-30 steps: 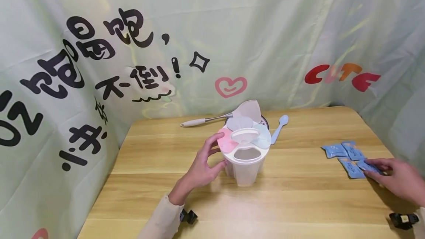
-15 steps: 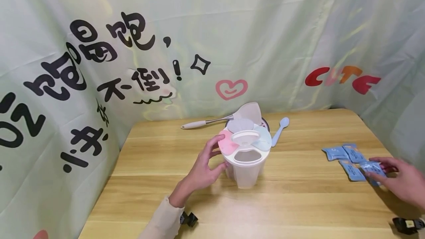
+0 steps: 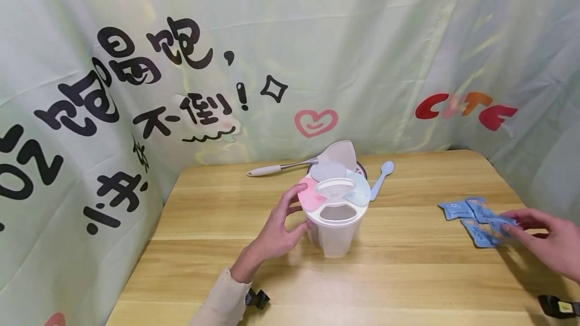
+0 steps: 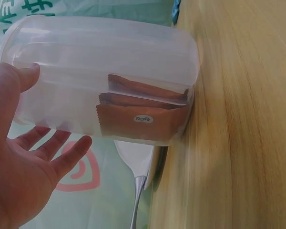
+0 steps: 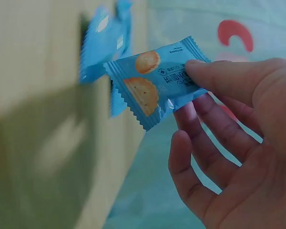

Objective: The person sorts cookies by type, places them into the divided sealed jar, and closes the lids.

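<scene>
My left hand (image 3: 278,230) holds the side of a clear plastic container (image 3: 336,240), thumb in front and fingers at the rim. Its lid has coloured sections, and the front flap (image 3: 335,187) is raised over an opening. Through the wall, the left wrist view shows several brown packets (image 4: 140,119) in one part. On the right, my right hand (image 3: 546,240) pinches a blue biscuit packet (image 5: 159,78) by one end, thumb on top. Close beyond its far end lie other blue packets (image 3: 457,209) on the table.
Behind the container lies a spatula (image 3: 337,156) across a dark-rimmed plate (image 3: 361,169), mostly hidden. A light blue spoon (image 3: 382,180) lies to the container's right. A printed curtain (image 3: 362,64) hangs along the table's back and sides.
My right hand has picked the near blue packet up off the table and drawn slightly back. The left hand stays on the container. The head view has shifted a little.
</scene>
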A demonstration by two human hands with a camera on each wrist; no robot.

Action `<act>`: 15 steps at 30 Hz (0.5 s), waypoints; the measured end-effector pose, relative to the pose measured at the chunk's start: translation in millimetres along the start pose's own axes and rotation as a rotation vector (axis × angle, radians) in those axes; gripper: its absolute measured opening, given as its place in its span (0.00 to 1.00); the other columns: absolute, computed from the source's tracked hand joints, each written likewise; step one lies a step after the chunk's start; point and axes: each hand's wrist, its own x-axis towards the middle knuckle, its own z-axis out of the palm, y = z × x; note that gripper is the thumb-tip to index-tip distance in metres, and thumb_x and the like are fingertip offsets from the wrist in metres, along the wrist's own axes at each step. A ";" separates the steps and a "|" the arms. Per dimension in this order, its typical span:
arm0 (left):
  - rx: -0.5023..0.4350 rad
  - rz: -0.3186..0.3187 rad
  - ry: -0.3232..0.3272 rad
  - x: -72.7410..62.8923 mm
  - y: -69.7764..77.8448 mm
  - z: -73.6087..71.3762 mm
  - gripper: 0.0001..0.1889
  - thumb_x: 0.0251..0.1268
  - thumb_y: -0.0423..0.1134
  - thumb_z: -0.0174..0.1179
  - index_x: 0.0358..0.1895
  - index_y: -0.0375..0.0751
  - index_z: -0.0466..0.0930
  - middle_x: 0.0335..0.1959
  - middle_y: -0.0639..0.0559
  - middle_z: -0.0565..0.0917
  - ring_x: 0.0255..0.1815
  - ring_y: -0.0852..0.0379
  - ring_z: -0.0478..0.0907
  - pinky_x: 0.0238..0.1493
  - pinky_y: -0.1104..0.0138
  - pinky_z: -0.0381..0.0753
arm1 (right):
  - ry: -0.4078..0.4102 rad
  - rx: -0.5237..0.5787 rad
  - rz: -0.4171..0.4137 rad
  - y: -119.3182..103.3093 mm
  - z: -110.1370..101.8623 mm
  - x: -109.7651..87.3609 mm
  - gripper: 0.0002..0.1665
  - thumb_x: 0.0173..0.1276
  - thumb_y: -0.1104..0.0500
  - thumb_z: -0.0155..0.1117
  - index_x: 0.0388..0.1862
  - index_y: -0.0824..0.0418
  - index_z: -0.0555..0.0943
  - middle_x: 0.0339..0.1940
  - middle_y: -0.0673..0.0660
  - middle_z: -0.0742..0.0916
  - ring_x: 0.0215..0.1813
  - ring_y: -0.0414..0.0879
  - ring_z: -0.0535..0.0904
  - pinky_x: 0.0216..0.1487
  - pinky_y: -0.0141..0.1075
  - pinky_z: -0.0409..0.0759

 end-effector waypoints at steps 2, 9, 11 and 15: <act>0.001 0.001 -0.002 -0.4 0.1 -0.6 0.43 0.70 0.24 0.69 0.84 0.46 0.58 0.87 0.43 0.64 0.77 0.34 0.75 0.74 0.50 0.85 | -0.007 -0.015 -0.005 -14.8 -1.3 2.5 0.12 0.71 0.71 0.74 0.50 0.77 0.84 0.34 0.12 0.72 0.35 0.09 0.68 0.28 0.13 0.72; 0.002 -0.005 -0.015 -0.4 1.3 -2.5 0.44 0.70 0.24 0.69 0.84 0.46 0.57 0.87 0.44 0.64 0.79 0.38 0.75 0.74 0.49 0.85 | -0.025 -0.040 -0.142 -68.9 0.2 7.5 0.12 0.70 0.65 0.78 0.51 0.64 0.89 0.38 0.12 0.75 0.37 0.10 0.71 0.32 0.12 0.74; 0.001 -0.006 -0.017 -0.1 1.5 -2.9 0.44 0.70 0.24 0.69 0.84 0.47 0.57 0.87 0.45 0.64 0.79 0.38 0.75 0.74 0.49 0.85 | -0.007 -0.003 -0.181 -83.0 0.6 9.4 0.13 0.67 0.67 0.80 0.50 0.62 0.90 0.38 0.14 0.78 0.38 0.10 0.73 0.34 0.11 0.75; -0.004 -0.010 -0.019 0.3 0.8 -3.4 0.44 0.71 0.24 0.69 0.84 0.48 0.57 0.88 0.46 0.63 0.79 0.39 0.74 0.74 0.48 0.85 | 0.023 0.092 -0.248 -109.7 3.4 10.8 0.17 0.62 0.72 0.81 0.49 0.60 0.90 0.39 0.18 0.82 0.39 0.12 0.78 0.37 0.10 0.77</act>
